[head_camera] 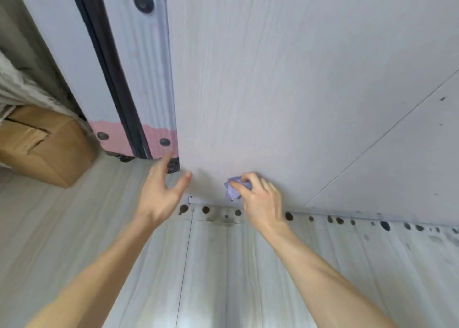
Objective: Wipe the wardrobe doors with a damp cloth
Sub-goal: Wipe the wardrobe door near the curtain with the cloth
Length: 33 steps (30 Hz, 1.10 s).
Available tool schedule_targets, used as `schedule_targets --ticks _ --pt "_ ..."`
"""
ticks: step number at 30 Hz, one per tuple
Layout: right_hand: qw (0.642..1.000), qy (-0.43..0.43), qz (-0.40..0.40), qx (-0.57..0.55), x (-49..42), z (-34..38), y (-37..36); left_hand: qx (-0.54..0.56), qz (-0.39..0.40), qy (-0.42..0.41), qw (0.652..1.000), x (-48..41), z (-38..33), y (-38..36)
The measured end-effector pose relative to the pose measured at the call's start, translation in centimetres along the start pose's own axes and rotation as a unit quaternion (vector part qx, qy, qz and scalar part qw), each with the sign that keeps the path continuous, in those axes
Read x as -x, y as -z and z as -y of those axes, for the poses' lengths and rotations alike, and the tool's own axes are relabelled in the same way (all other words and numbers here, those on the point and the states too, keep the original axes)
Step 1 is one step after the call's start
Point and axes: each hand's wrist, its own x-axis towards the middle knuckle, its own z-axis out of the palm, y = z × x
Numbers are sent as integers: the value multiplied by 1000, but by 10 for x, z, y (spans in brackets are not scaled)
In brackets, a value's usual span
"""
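The pale wood-grain wardrobe door [260, 79] fills the upper middle of the head view and runs down to the floor. A crumpled lilac cloth [234, 187] is pressed against the door's bottom part, gripped by my right hand [260, 198]. My left hand [161, 191] hovers with spread, relaxed fingers near the door's lower left corner and holds nothing. A second door panel [397, 159] adjoins on the right, split off by a thin seam.
A lilac and pink suitcase [129, 79] with black studs and a dark zip stands left of the door. A brown cardboard box [42, 144] sits on the floor further left. The light tiled floor [223, 278] has several dark spots along the wardrobe's base.
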Motion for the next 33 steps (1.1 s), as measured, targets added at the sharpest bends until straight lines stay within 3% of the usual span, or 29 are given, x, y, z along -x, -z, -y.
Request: schedule_targets --ticks 2,4,8,12,18,20,22,26,30,33 --pt "988 -139 -2 -73 13 -7 11 33 -22 -36 999 -1 -31 -3" --pt "959 -256 -72 -101 17 -17 27 35 -36 -29 998 -5 -51 -8" --pt "834 -454 -217 -229 8 -46 58 19 -85 15 996 -4 -71 -19" --pt "820 -457 -228 -259 0 -27 53 -10 -122 36 992 -1 -81 -25" --pt "897 -341 -116 -256 -6 30 18 -31 -123 31 991 -3 -86 -16" --pt "898 -337 -110 -261 -3 26 20 -26 -128 32 991 -3 -89 -18" --pt "860 -399 -133 -288 5 10 23 -28 -132 37 990 -3 -88 -20" --pt "729 -575 -216 -302 20 -48 34 -29 -142 35 989 -4 -84 -25" --pt "649 -641 -279 -301 25 -94 33 -23 -151 32 988 -5 -80 -28" --pt "608 -658 -282 -343 16 -81 23 -22 -156 36 987 -4 -79 -28"
